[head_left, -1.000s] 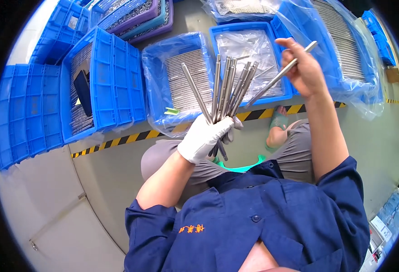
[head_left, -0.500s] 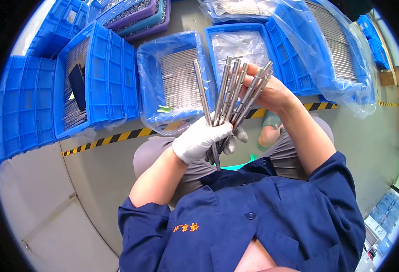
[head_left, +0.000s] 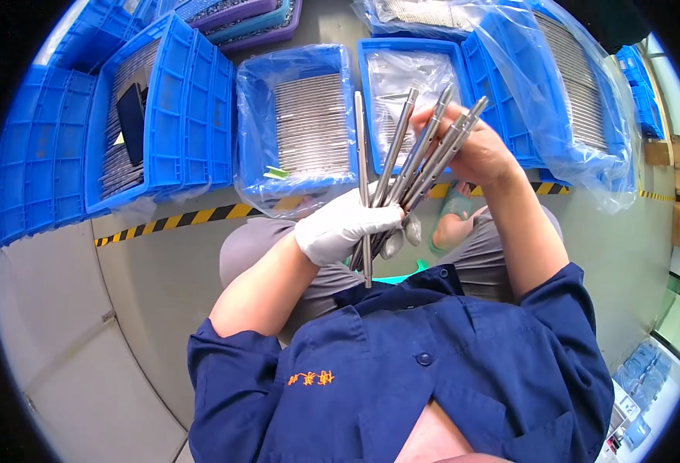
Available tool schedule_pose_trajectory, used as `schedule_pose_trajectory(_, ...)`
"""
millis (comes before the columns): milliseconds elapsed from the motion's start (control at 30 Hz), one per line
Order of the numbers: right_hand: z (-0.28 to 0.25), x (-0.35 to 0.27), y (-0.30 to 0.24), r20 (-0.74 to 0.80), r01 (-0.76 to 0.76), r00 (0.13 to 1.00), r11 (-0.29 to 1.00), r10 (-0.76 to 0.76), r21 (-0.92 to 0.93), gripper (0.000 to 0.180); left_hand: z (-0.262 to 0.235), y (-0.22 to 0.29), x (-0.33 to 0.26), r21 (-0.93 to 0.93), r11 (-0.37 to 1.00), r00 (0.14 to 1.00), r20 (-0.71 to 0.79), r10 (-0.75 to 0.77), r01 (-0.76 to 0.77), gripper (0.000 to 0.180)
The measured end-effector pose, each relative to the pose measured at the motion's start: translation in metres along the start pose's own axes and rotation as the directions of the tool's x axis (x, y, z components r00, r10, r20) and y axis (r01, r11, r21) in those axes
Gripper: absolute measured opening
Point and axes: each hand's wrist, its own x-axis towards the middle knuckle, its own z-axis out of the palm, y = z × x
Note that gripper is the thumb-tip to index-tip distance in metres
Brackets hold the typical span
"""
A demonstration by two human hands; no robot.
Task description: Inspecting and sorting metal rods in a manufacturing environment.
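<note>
My left hand (head_left: 348, 228), in a white glove, is closed around the lower part of a bundle of slim metal rods (head_left: 419, 166). The rods fan out upward, with small holes along their sides and stepped ends on some. One rod (head_left: 361, 147) stands nearly upright at the left of the fan, apart from the others. My right hand (head_left: 479, 147) is bare; its fingers curl at the upper ends of the rods on the right, and the rods partly hide the fingertips.
Ahead, a blue crate (head_left: 240, 147) lined with clear plastic holds rows of rods and a small green piece (head_left: 277, 173). Another lined crate (head_left: 367, 69) stands beside it. Stacked blue crates rise at left (head_left: 189, 116) and right (head_left: 502, 100). Black-and-yellow tape (head_left: 201, 216) marks the floor.
The rods have spread wider, with a second rod now separated from the right-hand cluster. The leftmost rod stands more upright. My right hand has shifted slightly right; my left keeps its grip.
</note>
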Motion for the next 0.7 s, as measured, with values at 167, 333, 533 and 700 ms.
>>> schedule_pose_trajectory(167,-0.021,0.005,-0.015,-0.122,0.279,0.955,0.959,-0.271,0.053,0.025,-0.005,-0.008,0.001,0.068,0.998,0.999,-0.038,-0.002,0.005,0.054)
schedule_pose_trajectory(333,-0.061,-0.014,-0.057,-0.716,0.561,0.595,0.826,-0.366,0.045,0.016,-0.002,-0.008,-0.002,0.098,0.995,0.997,-0.079,-0.018,0.026,0.048)
schedule_pose_trajectory(533,-0.039,0.010,-0.004,-0.548,0.213,0.717,0.884,-0.431,-0.416,0.020,0.006,0.000,-0.004,0.034,0.999,0.999,-0.049,-0.015,0.016,0.048)
schedule_pose_trajectory(700,0.021,0.015,0.015,-0.053,0.053,0.993,0.785,-0.109,-0.618,0.044,0.006,-0.005,0.001,0.043,0.999,0.996,0.089,0.000,-0.004,0.054)
